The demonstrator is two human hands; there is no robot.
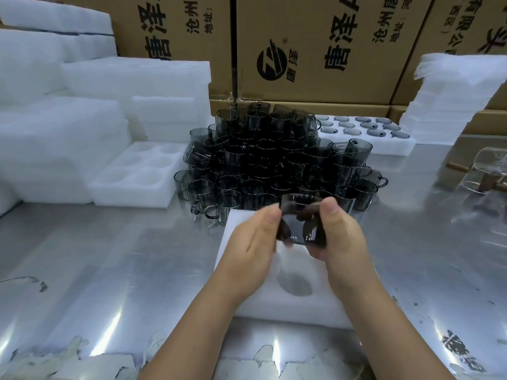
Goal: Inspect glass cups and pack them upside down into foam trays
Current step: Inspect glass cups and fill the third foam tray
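Observation:
Both my hands hold one dark smoked-glass cup (300,224) just above a white foam tray (299,305) lying in front of me. My left hand (256,239) grips its left side with thumb on top. My right hand (338,231) grips its right side, fingers curled beneath. The cup is tilted and slightly blurred. One round pocket (295,283) of the tray shows empty below the cup. Behind stands a heap of several stacked dark glass cups (274,160).
An empty foam tray (131,185) with round pockets lies at left beside stacked foam blocks (55,127). A filled foam tray (384,144) with upturned cups sits back right, foam sheets (450,97) beside it. Cardboard boxes (315,45) form a wall behind. Clear glassware (485,171) lies far right.

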